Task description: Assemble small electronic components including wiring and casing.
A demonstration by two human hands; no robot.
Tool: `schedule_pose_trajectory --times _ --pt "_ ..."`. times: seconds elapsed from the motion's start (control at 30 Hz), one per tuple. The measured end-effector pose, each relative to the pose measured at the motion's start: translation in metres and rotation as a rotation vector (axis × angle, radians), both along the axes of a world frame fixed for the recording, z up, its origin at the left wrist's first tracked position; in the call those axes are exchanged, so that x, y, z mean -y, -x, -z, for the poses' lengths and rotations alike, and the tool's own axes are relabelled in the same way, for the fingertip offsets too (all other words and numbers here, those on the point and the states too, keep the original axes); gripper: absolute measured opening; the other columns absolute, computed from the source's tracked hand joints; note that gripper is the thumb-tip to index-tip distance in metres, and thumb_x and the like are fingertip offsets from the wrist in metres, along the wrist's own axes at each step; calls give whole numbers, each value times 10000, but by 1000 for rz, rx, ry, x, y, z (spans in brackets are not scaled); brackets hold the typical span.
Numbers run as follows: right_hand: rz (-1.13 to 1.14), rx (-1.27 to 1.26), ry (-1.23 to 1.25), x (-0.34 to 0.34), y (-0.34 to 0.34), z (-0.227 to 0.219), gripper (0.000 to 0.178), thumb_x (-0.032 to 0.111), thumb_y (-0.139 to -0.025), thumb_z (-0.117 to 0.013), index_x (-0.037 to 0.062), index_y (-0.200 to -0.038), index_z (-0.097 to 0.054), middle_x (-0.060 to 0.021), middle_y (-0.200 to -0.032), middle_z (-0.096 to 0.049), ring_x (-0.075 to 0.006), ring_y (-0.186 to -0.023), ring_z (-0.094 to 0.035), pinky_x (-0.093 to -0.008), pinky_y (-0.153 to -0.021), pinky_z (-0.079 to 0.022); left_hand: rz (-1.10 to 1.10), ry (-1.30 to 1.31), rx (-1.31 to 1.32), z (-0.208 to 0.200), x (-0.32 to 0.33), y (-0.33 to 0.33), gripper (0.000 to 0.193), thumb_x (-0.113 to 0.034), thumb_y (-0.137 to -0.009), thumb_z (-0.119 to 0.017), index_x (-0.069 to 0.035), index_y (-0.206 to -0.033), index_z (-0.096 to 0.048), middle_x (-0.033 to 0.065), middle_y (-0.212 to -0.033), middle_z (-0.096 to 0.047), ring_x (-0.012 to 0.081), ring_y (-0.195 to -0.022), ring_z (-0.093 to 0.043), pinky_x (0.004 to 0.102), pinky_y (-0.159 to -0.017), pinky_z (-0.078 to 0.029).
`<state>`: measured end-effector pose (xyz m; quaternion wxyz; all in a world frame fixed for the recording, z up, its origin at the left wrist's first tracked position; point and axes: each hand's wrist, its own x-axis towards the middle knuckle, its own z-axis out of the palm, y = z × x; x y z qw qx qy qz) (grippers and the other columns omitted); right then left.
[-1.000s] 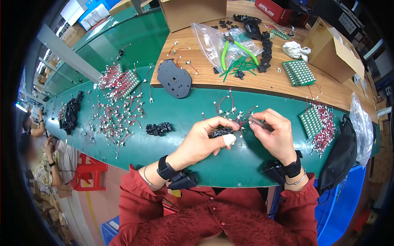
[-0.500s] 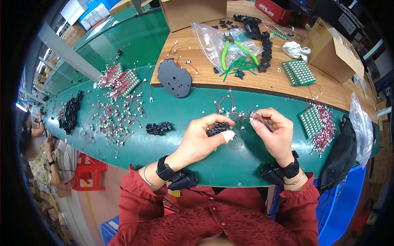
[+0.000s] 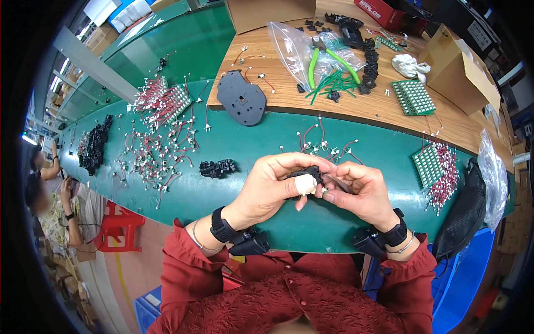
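My left hand (image 3: 266,186) is closed around a short row of black plastic parts (image 3: 313,172), mostly hidden by the fingers. A white wrap (image 3: 305,184) covers its thumb tip. Pinched in my right hand (image 3: 364,195) is a thin grey metal tool (image 3: 340,184), possibly tweezers; its tip reaches the black parts. A small white piece shows by the right fingertips, too small to make out. Just beyond both hands lie several small white connectors with red and black wires (image 3: 322,147). Another black row of parts (image 3: 218,168) rests on the green table left of my left hand.
Wired connectors (image 3: 161,156) spread at the left, near a black heap (image 3: 97,146). A wooden board (image 3: 356,114) holds a dark plastic base (image 3: 242,99), green-handled pliers (image 3: 312,69) and a green circuit panel stack (image 3: 413,98). A black mesh pouch (image 3: 460,214) lies right. Another person (image 3: 64,214) sits far left.
My right hand has moved left with the metal tool and now meets my left hand at the black parts. The view has shifted slightly.
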<state>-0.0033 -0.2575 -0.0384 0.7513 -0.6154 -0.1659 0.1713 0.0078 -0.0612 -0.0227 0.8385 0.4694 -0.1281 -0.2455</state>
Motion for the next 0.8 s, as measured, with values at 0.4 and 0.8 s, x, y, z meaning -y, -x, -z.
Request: schedule_pose_trajectory --times 0.4,0.8 --pt "-65 -247 -189 -1 0 -1 218 -2 -789 -606 -21 -1001 -556 -40 -916 -591 -68 -812 -545 -191 -702 -431 67 41 -10 3 1 1 397 -254 -774 -644 18 -1048 -549 199 -1123 -518 165 -711 -574 213 -500 -461" --pt "-1 -306 -153 10 -1 -15 79 28 -802 -601 29 -842 -532 6 -757 -537 -25 -636 -472 -147 -549 -364 -76 19 -51 6 5 4 263 -96 -832 -561 -14 -1081 -540 126 -1068 -558 123 -734 -566 190 -504 -442"
